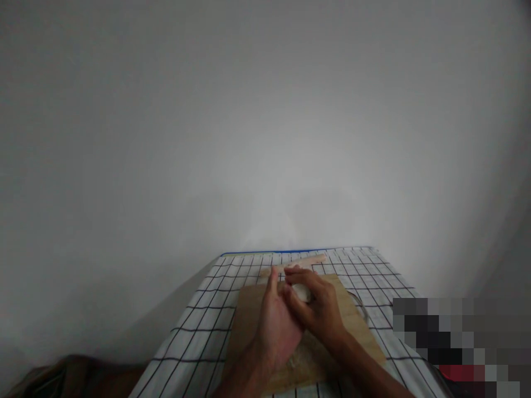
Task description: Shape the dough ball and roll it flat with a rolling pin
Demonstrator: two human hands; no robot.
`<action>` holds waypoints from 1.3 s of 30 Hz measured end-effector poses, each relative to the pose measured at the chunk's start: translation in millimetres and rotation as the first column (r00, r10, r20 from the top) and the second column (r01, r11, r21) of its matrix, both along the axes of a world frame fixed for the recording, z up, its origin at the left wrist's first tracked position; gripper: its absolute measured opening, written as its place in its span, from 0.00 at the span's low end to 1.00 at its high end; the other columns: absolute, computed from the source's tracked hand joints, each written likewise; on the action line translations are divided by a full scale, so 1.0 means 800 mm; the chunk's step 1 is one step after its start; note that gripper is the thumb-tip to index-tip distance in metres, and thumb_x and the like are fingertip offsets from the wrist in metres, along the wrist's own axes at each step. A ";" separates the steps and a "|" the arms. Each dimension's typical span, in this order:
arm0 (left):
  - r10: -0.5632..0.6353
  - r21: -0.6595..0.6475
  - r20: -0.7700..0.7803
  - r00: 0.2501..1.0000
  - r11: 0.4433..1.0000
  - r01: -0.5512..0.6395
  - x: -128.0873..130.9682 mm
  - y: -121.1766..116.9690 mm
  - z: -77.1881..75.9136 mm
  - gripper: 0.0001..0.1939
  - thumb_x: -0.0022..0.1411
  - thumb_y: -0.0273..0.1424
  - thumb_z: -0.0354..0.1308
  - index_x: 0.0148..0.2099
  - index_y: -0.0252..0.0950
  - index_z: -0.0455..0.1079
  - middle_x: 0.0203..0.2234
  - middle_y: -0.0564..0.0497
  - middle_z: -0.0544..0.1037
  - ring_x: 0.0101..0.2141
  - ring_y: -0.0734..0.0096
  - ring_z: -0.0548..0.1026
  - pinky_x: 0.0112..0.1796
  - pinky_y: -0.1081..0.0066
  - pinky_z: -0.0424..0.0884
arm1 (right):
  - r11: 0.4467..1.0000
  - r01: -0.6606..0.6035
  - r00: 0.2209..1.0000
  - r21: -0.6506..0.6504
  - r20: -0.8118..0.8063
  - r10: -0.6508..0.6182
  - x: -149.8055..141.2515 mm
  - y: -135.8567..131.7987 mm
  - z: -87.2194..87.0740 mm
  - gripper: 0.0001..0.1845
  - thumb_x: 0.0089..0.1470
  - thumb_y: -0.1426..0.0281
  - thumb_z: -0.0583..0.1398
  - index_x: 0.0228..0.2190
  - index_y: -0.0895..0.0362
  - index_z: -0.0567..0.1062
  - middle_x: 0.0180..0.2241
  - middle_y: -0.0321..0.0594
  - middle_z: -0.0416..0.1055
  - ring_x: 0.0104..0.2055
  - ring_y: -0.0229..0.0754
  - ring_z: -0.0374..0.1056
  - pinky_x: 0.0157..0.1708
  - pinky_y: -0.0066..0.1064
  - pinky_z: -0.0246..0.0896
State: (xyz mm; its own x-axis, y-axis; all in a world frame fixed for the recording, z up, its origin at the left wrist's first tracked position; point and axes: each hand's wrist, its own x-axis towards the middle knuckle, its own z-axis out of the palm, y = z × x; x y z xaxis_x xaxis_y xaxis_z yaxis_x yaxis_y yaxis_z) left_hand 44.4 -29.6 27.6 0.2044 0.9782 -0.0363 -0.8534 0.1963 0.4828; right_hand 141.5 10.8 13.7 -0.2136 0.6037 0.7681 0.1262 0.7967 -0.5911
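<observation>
Above the wooden board, my two hands are cupped together around a pale, rounded lump of dough (302, 293). My left hand (279, 320) has its palm turned inward and its thumb pointing up; its other fingers are mostly hidden behind the right hand. My right hand (321, 307) curves over the dough from the right, fingers bent and tips near the left thumb. Only a small part of the dough shows between the right thumb and fingers. The wooden board (244, 320) beneath has whitish, flour-like traces near its front.
A pale rolling pin (317, 258) lies behind the board. The curved rim of a dish or bowl (362, 305) shows at the board's right side. A white checked cloth (199, 331) covers the table, which stands against a plain wall (265, 138). Dark brown furniture (78, 376) is at lower left.
</observation>
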 end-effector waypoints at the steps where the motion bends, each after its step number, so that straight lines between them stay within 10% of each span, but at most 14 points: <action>1: 0.024 -0.006 -0.011 1.000 1.000 -0.024 0.000 0.002 -0.001 0.32 0.69 0.54 0.52 0.62 0.35 0.69 0.54 0.39 0.78 0.54 0.49 0.77 0.55 0.53 0.72 | 0.997 0.000 0.999 -0.083 -0.043 -0.003 0.001 0.001 0.003 0.08 0.60 0.64 0.64 0.38 0.53 0.81 0.40 0.44 0.83 0.43 0.49 0.79 0.45 0.38 0.74; 8: 0.333 0.086 -0.275 0.902 0.943 -0.322 -0.011 0.024 -0.007 0.28 0.73 0.51 0.48 0.69 0.46 0.61 0.61 0.43 0.73 0.59 0.55 0.73 0.54 0.57 0.72 | 0.855 -0.137 0.936 -0.501 -0.348 -0.055 0.010 0.026 0.004 0.21 0.54 0.51 0.68 0.24 0.56 0.75 0.18 0.33 0.70 0.18 0.36 0.63 0.19 0.27 0.57; 12: 0.542 0.400 -0.507 0.671 0.837 -0.374 -0.014 0.019 -0.015 0.26 0.75 0.49 0.45 0.67 0.46 0.66 0.67 0.46 0.67 0.67 0.56 0.63 0.63 0.55 0.62 | 0.772 -0.290 0.879 -0.566 -0.476 -0.019 0.000 0.024 0.003 0.27 0.54 0.46 0.66 0.20 0.54 0.69 0.13 0.30 0.62 0.14 0.34 0.54 0.16 0.27 0.48; 19: 0.789 0.781 -0.603 0.114 0.614 -0.117 -0.017 0.015 -0.040 0.23 0.77 0.39 0.45 0.70 0.47 0.61 0.71 0.48 0.61 0.70 0.59 0.57 0.68 0.53 0.54 | 0.323 -0.793 0.583 -0.516 -0.797 0.158 -0.011 0.007 0.005 0.30 0.59 0.40 0.55 0.39 0.52 0.79 0.35 0.43 0.81 0.39 0.51 0.77 0.38 0.40 0.70; 26: 0.846 0.865 -0.498 -0.191 0.498 -0.051 -0.040 0.028 -0.024 0.15 0.67 0.30 0.60 0.55 0.40 0.72 0.65 0.42 0.69 0.67 0.53 0.63 0.65 0.48 0.61 | 0.116 -0.880 0.472 -0.460 -0.822 0.320 -0.009 -0.011 0.019 0.35 0.62 0.40 0.53 0.50 0.56 0.79 0.47 0.49 0.80 0.56 0.56 0.72 0.54 0.46 0.65; 29: 0.843 0.850 -0.524 -0.118 0.511 -0.127 -0.047 0.021 -0.012 0.05 0.64 0.30 0.62 0.44 0.39 0.74 0.60 0.42 0.74 0.63 0.52 0.69 0.62 0.50 0.65 | 0.142 -0.836 0.538 -0.531 -0.738 0.406 -0.010 -0.011 0.017 0.35 0.62 0.40 0.54 0.51 0.55 0.79 0.53 0.49 0.78 0.61 0.55 0.67 0.58 0.47 0.61; 35: 0.672 0.518 -0.618 0.408 0.739 -0.431 -0.045 0.019 -0.003 0.10 0.62 0.37 0.64 0.41 0.36 0.74 0.35 0.47 0.82 0.36 0.63 0.81 0.39 0.66 0.77 | 0.538 -0.537 0.808 -0.649 -0.579 0.107 -0.009 0.010 -0.004 0.28 0.56 0.44 0.63 0.51 0.47 0.79 0.64 0.43 0.68 0.67 0.55 0.60 0.61 0.50 0.57; 39: 0.483 0.247 -0.494 0.722 0.875 -0.416 -0.038 0.020 -0.001 0.18 0.59 0.45 0.65 0.32 0.36 0.68 0.20 0.56 0.71 0.18 0.77 0.67 0.19 0.78 0.60 | 0.644 -0.414 0.874 -0.644 -0.479 0.083 -0.006 0.014 -0.008 0.23 0.57 0.46 0.64 0.44 0.50 0.81 0.58 0.46 0.72 0.63 0.56 0.64 0.57 0.49 0.63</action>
State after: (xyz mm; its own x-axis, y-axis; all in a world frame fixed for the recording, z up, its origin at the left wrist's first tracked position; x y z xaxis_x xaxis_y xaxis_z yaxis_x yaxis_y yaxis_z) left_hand 13.8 -13.6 27.2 -0.2797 0.9537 0.1101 -0.4318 -0.2274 0.8728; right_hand 136.7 22.3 7.4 -0.2410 0.9551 0.1721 -0.3703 0.0734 -0.9260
